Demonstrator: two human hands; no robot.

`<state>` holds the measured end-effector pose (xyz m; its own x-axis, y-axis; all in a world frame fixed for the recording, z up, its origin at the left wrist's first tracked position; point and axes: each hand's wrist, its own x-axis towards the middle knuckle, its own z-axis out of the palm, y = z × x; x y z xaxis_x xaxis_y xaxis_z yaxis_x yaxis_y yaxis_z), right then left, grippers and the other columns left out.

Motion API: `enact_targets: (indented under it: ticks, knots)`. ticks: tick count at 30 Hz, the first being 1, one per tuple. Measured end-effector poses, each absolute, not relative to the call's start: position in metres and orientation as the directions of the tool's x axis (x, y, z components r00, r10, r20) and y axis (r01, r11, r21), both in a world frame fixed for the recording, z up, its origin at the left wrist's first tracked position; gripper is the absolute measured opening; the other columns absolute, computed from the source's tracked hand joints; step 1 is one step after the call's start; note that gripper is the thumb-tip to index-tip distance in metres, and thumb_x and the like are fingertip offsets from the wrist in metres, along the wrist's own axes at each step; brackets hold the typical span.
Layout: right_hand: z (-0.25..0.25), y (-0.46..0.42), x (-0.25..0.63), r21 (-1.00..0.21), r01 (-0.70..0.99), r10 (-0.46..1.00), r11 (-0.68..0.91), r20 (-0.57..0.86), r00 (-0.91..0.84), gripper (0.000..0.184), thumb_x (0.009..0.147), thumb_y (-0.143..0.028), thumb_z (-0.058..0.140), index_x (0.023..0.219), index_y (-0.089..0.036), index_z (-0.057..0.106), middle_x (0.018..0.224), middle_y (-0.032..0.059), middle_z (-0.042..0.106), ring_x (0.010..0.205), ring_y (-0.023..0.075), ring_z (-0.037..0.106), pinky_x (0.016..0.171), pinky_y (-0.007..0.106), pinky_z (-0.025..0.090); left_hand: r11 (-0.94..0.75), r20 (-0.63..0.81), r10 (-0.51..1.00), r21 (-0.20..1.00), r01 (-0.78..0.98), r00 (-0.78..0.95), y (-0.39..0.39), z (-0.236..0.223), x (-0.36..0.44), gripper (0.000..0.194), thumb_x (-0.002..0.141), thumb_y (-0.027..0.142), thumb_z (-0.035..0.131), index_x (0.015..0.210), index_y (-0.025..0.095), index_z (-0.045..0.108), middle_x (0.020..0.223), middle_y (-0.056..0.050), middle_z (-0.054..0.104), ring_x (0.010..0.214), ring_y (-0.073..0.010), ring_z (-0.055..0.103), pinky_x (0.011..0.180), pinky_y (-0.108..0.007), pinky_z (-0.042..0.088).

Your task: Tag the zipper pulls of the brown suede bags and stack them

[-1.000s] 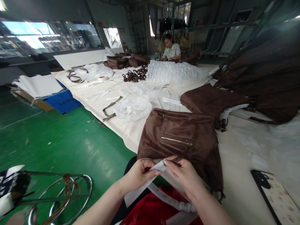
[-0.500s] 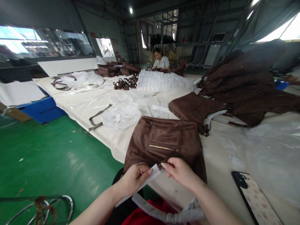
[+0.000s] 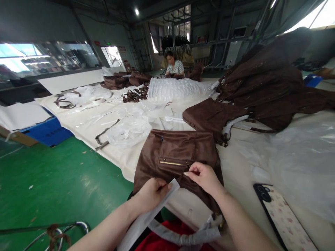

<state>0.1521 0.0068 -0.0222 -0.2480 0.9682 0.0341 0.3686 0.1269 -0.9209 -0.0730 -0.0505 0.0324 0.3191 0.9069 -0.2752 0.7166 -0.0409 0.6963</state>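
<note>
A brown bag (image 3: 180, 144) lies before me, with a gold zipper (image 3: 171, 163) across its front pocket. My left hand (image 3: 151, 193) is closed on a long strip of white paper (image 3: 154, 213), pinched near its upper end between thumb and fingers. The strip slants down past my left wrist. Over the bag's front, beside the zipper's right end, is my right hand (image 3: 205, 177), with thumb and fingertips pressed together. Whatever is in that pinch blends into the brown bag. A handle wrapped in pale paper (image 3: 183, 240) curves near my lap.
A phone in a patterned case (image 3: 285, 218) lies at right, near clear plastic sheeting (image 3: 300, 167). Another brown bag (image 3: 206, 113) and a heap of brown bags (image 3: 267, 83) stand behind. Plastic scraps (image 3: 128, 130) lie at left. A person (image 3: 175, 66) works across the table.
My right hand has moved up from the paper's end onto the bag near the zipper. My left hand has stayed low with the paper strip, now apart from the right. The view has shifted slightly.
</note>
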Motion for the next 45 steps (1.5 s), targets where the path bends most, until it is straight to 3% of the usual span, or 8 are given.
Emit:
enact_targets:
  ticks: [6,8,13,20,25,33,40,45]
  knots:
    - [-0.026,0.006,0.152,-0.885,0.422,0.968,0.195,0.105,-0.229,0.021,0.072,-0.037,0.071,0.071,-0.021,0.058,0.060,-0.0028,0.060,0.054,0.0125,0.054,0.053,0.023,0.041,-0.004,-0.260,0.934,0.677,0.736,0.245,-0.034,0.027,-0.058,0.044,0.087,0.048,0.039,0.055,0.019,0.034,0.057,0.003,0.028,0.054,-0.0098,0.027,0.050,-0.025,0.021]
    - [-0.026,0.005,0.154,-0.896,0.394,0.967,0.204,0.122,-0.223,0.018,0.073,-0.033,0.070,0.082,-0.021,0.059,0.060,-0.0040,0.060,0.054,0.0122,0.054,0.055,0.023,0.043,-0.014,-0.244,0.941,0.665,0.747,0.234,-0.025,0.023,-0.053,0.042,0.087,0.045,0.039,0.055,0.018,0.035,0.057,0.003,0.030,0.054,-0.0100,0.028,0.050,-0.025,0.022]
    - [-0.023,0.004,0.160,-0.895,0.372,0.955,0.245,0.157,-0.251,0.036,0.081,-0.023,0.058,0.116,-0.021,0.059,0.062,-0.0052,0.059,0.053,0.0114,0.054,0.056,0.022,0.044,-0.052,-0.210,0.949,0.632,0.774,0.234,-0.009,0.021,-0.045,0.043,0.088,0.043,0.039,0.052,0.018,0.035,0.053,0.003,0.031,0.052,-0.0102,0.029,0.051,-0.025,0.022]
    - [-0.019,0.002,0.159,-0.832,0.430,0.909,0.351,0.192,-0.370,0.025,0.085,-0.022,0.053,0.104,-0.025,0.071,0.090,0.0012,0.073,0.073,0.0144,0.065,0.071,0.024,0.048,-0.091,-0.264,0.902,0.659,0.747,0.342,-0.014,0.031,-0.047,0.042,0.087,0.044,0.041,0.054,0.018,0.041,0.055,0.003,0.031,0.055,-0.0107,0.031,0.051,-0.024,0.022]
    - [-0.020,0.001,0.158,-0.846,0.448,0.935,0.290,0.149,-0.323,0.030,0.085,-0.024,0.053,0.113,-0.020,0.064,0.063,-0.0021,0.063,0.054,0.0130,0.055,0.058,0.024,0.043,-0.088,-0.248,0.917,0.638,0.765,0.312,-0.013,0.027,-0.042,0.042,0.088,0.040,0.041,0.052,0.018,0.039,0.052,0.003,0.031,0.051,-0.0102,0.028,0.050,-0.026,0.020]
    - [-0.023,0.002,0.160,-0.879,0.413,0.949,0.236,0.118,-0.291,0.024,0.084,-0.024,0.053,0.106,-0.020,0.062,0.064,-0.0024,0.060,0.056,0.0127,0.055,0.058,0.024,0.042,-0.120,-0.201,0.935,0.593,0.796,0.291,-0.001,0.020,-0.030,0.042,0.088,0.035,0.043,0.051,0.017,0.048,0.048,0.004,0.034,0.048,-0.0101,0.030,0.050,-0.027,0.020]
    - [-0.026,0.001,0.156,-0.984,0.155,0.979,-0.086,-0.113,-0.171,0.018,0.082,-0.036,0.053,0.089,-0.019,0.056,0.059,-0.0044,0.058,0.038,0.0085,0.048,0.038,0.020,0.034,-0.176,-0.120,0.953,0.534,0.827,0.280,0.007,0.027,-0.030,0.040,0.089,0.035,0.045,0.056,0.016,0.055,0.049,0.003,0.042,0.047,-0.0096,0.036,0.050,-0.026,0.022]
    - [-0.030,-0.003,0.146,-0.951,0.044,0.923,-0.306,-0.308,-0.230,0.025,0.081,-0.042,0.052,0.087,-0.018,0.054,0.055,-0.0042,0.058,0.033,0.0080,0.049,0.029,0.016,0.023,-0.187,-0.137,0.944,0.527,0.829,0.300,0.014,0.028,-0.027,0.037,0.088,0.032,0.046,0.059,0.015,0.061,0.052,0.002,0.048,0.049,-0.0096,0.037,0.050,-0.025,0.023]
